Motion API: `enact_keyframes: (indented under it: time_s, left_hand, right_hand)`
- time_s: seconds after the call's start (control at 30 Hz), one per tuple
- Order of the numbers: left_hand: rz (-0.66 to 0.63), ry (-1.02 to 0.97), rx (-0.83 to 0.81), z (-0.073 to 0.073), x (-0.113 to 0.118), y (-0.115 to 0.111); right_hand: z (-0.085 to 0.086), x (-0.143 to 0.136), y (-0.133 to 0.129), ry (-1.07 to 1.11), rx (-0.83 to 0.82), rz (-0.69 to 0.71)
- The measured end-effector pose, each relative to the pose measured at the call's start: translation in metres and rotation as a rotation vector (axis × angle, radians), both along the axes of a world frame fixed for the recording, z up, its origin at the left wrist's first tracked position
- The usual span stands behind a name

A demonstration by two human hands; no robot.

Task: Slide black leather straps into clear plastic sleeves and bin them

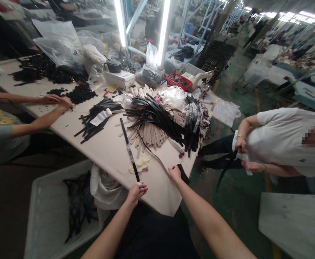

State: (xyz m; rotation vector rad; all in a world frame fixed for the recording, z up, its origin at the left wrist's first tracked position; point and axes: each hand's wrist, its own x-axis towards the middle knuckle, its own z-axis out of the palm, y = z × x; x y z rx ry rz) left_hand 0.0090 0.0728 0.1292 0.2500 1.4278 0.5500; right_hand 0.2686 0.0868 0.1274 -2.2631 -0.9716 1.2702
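My left hand (137,193) is at the table's front edge, closed on the near end of a black strip (129,153) with a pale label along its middle. The strip points away across the table. My right hand (175,173) lies to the right, its fingers closed at the near end of a thin strip (153,154) that runs back toward the piles. A dark piece (183,173) sits just beside that hand. Between the hands and the piles is a yellowish scrap (141,165). Black strips (157,115) lie heaped over beige strips (148,135).
The pale table (103,154) narrows toward me. At left, a person's hands (63,102) work by small black pieces (80,93). A person in a white shirt (284,140) stands at right. A white bin (49,201) is below left; a red basket (179,81) sits behind.
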Motion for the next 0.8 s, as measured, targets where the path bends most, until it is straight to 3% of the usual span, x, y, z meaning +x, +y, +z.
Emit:
enact_keyframes:
  time_s: [0.17, 0.37, 0.47, 0.6, 0.7, 0.8]
  left_hand:
    - [-0.117, 0.023, 0.005, -0.017, 0.017, -0.013]
    - [-0.268, 0.045, 0.027, -0.025, 0.048, -0.024]
    - [-0.338, 0.083, 0.051, -0.028, 0.067, -0.029]
    - [-0.432, 0.112, 0.039, -0.033, 0.083, -0.035]
    - [-0.480, 0.092, 0.020, -0.034, 0.086, -0.038]
    - [-0.508, -0.006, 0.015, -0.027, 0.085, -0.042]
  right_hand:
    - [-0.028, -0.008, 0.005, -0.280, -0.102, 0.162]
    - [-0.050, -0.019, 0.015, -0.342, -0.138, 0.350]
    - [-0.051, -0.021, 0.011, -0.371, -0.156, 0.355]
    - [-0.047, -0.016, -0.013, -0.364, -0.194, 0.316]
    - [-0.046, -0.018, -0.025, -0.244, -0.200, 0.300]
    - [-0.045, -0.029, -0.018, -0.076, -0.166, 0.260]
